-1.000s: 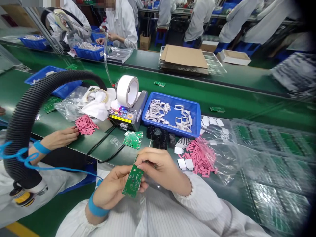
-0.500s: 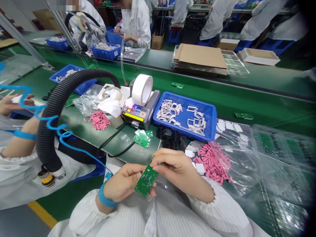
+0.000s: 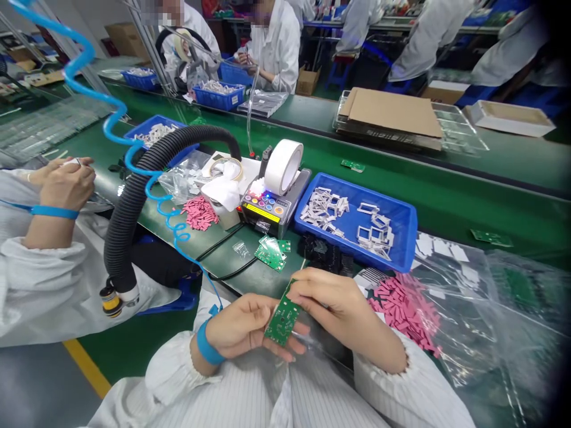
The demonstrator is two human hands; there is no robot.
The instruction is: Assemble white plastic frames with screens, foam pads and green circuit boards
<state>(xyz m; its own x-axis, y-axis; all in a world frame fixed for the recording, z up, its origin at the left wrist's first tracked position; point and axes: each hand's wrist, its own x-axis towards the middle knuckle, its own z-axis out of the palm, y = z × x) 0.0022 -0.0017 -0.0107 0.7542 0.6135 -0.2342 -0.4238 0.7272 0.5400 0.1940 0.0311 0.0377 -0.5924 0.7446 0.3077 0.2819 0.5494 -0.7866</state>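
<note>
A green circuit board [image 3: 282, 321] is tilted between my two hands above my lap, its face with small parts turned up. My left hand [image 3: 243, 326], a blue strap round the wrist, supports the lower part, with the thumb by the left edge and the fingers stretched out beneath. At the upper end, my right hand [image 3: 328, 300] pinches the board between thumb and fingers. Its fingers hide that end. Just beyond my hands, more green circuit boards [image 3: 270, 254] lie on the green bench [image 3: 236, 261].
A blue bin [image 3: 357, 223] holds white plastic frames. Pink strips [image 3: 408, 309] and clear plastic bags [image 3: 464, 315] lie to the right. A tape roll [image 3: 284, 167] stands on a grey device [image 3: 267, 214]. Left are a black hose [image 3: 127, 214], a coiled blue cord [image 3: 118, 116] and a co-worker's hands [image 3: 66, 184].
The view has swung left, so the bench appears farther right. My left thumb and fingers have loosened and spread under the circuit board; my right hand keeps its pinch.
</note>
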